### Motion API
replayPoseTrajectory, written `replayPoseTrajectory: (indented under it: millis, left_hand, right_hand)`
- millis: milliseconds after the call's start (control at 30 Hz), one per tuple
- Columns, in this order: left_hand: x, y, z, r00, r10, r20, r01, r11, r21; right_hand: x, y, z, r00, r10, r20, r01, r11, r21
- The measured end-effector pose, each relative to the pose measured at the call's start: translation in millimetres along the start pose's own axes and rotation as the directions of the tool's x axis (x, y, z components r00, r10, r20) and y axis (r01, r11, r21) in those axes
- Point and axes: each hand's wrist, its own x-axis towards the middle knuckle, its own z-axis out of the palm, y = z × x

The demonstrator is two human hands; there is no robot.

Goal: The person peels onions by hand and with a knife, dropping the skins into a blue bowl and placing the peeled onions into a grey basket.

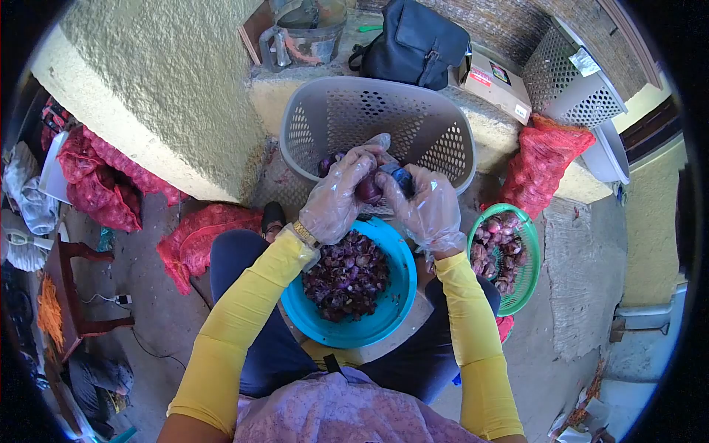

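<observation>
My left hand (341, 193), in a clear plastic glove, has its fingers wrapped round a dark red onion (368, 190). Close beside it, my right hand (428, 204), gloved too, grips a small dark blue object (399, 179) that I cannot make out fully. Both hands are above the near rim of a grey perforated basket (458, 125), where a few onions show behind my left hand. Below them, between my legs, a blue basin (402, 258) holds purple onion skins (346, 277).
A green basket (529, 255) of onions stands at the right. Red mesh sacks (543, 166) lie on both sides. Behind the grey basket are a black bag (413, 44), a cardboard box (496, 85) and a bucket (314, 37). A wooden stool (70, 295) is at left.
</observation>
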Motion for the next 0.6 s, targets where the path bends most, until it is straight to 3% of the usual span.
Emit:
replayPoseTrajectory:
  millis: [233,333,400,600]
  left_hand:
    - [1.5,-0.6,-1.1,0.999,0.010,-0.039,-0.014,0.993,-0.114]
    - [2.1,4.2,1.3,0.997,-0.041,-0.069,0.028,0.982,-0.186]
    - [0.3,9.4,6.8,0.995,-0.049,-0.089,0.029,0.977,-0.213]
    - [1.2,4.2,-7.1,0.998,-0.061,-0.013,0.056,0.969,-0.239]
  right_hand:
    - [-0.5,2.4,-7.2,0.998,0.066,-0.023,-0.066,0.998,-0.004]
    - [-0.8,3.4,-6.7,1.000,-0.012,0.025,0.011,0.999,0.032]
    - [-0.2,6.8,-4.5,0.992,-0.099,0.080,0.110,0.983,-0.144]
    - [0.5,2.9,-2.9,0.992,-0.100,0.071,0.108,0.988,-0.114]
